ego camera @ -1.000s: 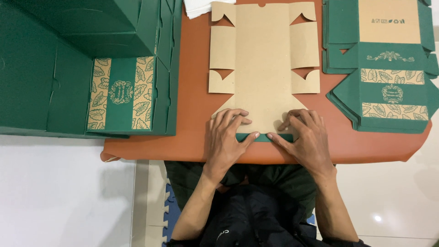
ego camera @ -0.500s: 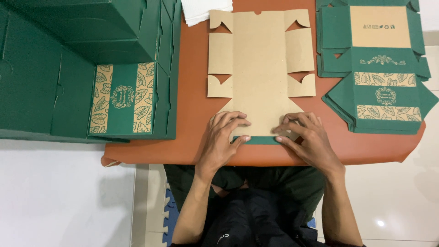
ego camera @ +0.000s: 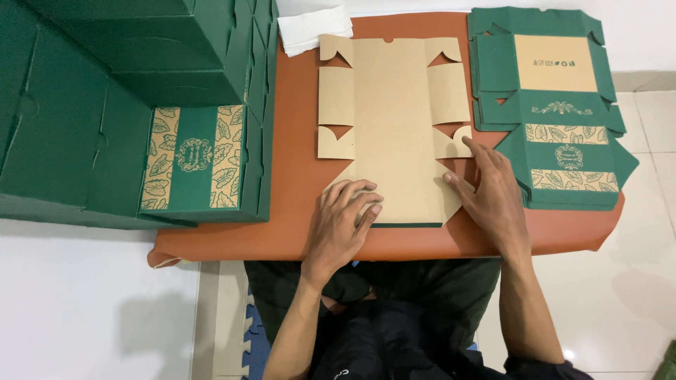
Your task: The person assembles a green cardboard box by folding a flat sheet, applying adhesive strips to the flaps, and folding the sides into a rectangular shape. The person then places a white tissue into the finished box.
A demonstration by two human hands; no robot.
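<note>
A flat die-cut cardboard box blank [ego camera: 394, 119] lies brown side up on the orange table [ego camera: 296, 169], its near flap folded so a thin green edge shows at the front. My left hand [ego camera: 343, 224] presses flat on the near left part of the blank, fingers together. My right hand [ego camera: 493, 190] rests on the blank's near right corner, fingers spread, reaching toward the right side flap. Neither hand grips anything.
A stack of assembled green boxes [ego camera: 134, 105] with leaf-pattern bands fills the left side. A pile of flat green blanks [ego camera: 556, 105] lies at the right. A white folded paper [ego camera: 313, 29] sits at the table's far edge. White floor surrounds the table.
My right hand has slid right and up from the folded near edge toward the right side flap. My left hand stayed on the near part of the blank.
</note>
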